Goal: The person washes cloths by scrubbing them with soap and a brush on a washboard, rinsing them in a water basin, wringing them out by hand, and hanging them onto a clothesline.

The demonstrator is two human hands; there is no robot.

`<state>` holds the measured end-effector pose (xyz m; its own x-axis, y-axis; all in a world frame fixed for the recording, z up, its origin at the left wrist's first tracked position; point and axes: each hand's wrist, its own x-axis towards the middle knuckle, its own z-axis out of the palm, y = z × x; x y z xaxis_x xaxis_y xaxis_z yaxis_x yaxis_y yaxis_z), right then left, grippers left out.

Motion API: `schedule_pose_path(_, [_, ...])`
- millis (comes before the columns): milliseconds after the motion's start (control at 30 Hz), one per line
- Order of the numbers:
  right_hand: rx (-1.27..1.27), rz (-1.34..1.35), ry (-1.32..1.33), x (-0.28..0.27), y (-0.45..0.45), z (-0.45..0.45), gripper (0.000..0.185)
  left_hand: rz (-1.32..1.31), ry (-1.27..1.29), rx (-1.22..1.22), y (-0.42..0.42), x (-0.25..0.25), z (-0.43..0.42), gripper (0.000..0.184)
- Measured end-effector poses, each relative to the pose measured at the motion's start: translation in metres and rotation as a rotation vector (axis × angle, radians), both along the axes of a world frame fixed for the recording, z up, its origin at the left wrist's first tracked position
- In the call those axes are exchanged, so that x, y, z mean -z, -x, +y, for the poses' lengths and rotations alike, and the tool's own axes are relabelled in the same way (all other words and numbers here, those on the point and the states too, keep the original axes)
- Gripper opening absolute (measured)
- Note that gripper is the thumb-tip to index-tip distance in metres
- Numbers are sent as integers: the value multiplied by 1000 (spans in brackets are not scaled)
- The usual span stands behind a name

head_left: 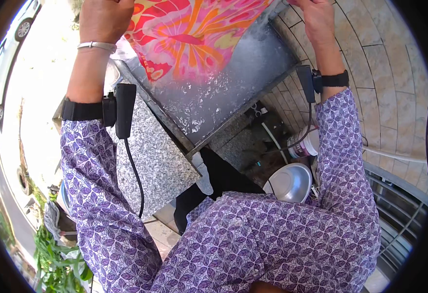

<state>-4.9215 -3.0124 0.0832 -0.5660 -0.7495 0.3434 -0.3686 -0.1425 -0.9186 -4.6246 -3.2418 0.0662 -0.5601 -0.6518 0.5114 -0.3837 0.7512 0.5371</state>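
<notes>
A thin cloth [189, 36] printed in pink, red, orange and yellow, like a butterfly wing, is stretched between my hands. My left hand [107, 20] is closed on its left side, the fingertips cut off by the top of the view. At the upper right, my right hand [317, 18] is closed in a pinch on the cloth's other side, partly out of view. Below the cloth lies a shallow metal tank [243, 100] of greyish liquid with white flecks and haze on its surface. The cloth's lower edge hangs over this liquid, blurred by the haze.
A speckled stone slab [148, 163] adjoins the tank on the left. Below right are a silver metal basin [288, 183] and a white bucket [307, 142]. Black devices with cables are strapped to both wrists. A tiled wall [385, 63] stands right; plants [60, 259] grow lower left.
</notes>
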Motion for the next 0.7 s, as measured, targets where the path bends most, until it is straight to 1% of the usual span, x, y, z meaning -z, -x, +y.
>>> schedule_pose_path(33, [2, -1, 2, -2, -4, 8, 14, 123, -42, 35, -3, -13, 5, 18])
schedule_pose_path(67, [21, 84, 75, -5, -4, 16, 14, 246, -85, 69, -7, -21, 14, 16])
schedule_pose_path(100, [40, 171, 149, -7, -5, 24, 15, 246, -84, 69, -13, -22, 27, 16])
schedule_pose_path(133, [40, 171, 150, -1, -8, 32, 15, 227, -95, 122, -21, -20, 41, 15])
schedule_pose_path(167, [112, 191, 125, 16, -11, 42, 15, 208, -107, 174, -27, -14, 55, 13])
schedule_pose_path(200, [182, 209, 97, 36, -13, 52, 18, 36, -38, 102, -31, 2, 68, 12])
schedule_pose_path(233, [183, 167, -43, 57, -14, 60, 17, -71, -127, 127, -33, 24, 84, 12])
schedule_pose_path(267, [185, 123, -182, 82, -16, 70, 17, -98, -217, 146, -35, 51, 100, 15])
schedule_pose_path(333, [157, 154, -475, 146, -10, 85, 16, -275, -239, 168, -37, 111, 123, 15])
schedule_pose_path(400, [134, 359, -730, 178, -26, 89, 17, -370, -330, 144, -36, 162, 149, 17])
schedule_pose_path(433, [90, 545, -826, 193, -37, 90, 18, -436, -393, 125, -32, 177, 160, 17])
schedule_pose_path(467, [43, 731, -922, 204, -50, 91, 18, -438, -402, 127, -29, 192, 171, 17])
schedule_pose_path(500, [40, 730, -930, 210, -65, 92, 18, -435, -483, 91, -24, 205, 181, 18])
schedule_pose_path(533, [-71, 808, -894, 214, -80, 92, 19, -431, -559, 54, -20, 218, 188, 20])
schedule_pose_path(567, [-183, 885, -853, 218, -91, 89, 21, -431, -562, 52, -16, 230, 193, 20])
schedule_pose_path(600, [-185, 885, -854, 224, -98, 85, 21, -378, -643, 23, -12, 242, 197, 23])
schedule_pose_path(633, [-207, 846, -941, 232, -104, 82, 21, -325, -725, -8, -9, 257, 202, 26])
schedule_pose_path(667, [-228, 807, -1025, 239, -110, 79, 22, -325, -727, -11, -5, 272, 210, 26])
schedule_pose_path(700, [-229, 809, -1023, 249, -112, 74, 22, -258, -667, -56, 2, 290, 219, 27])
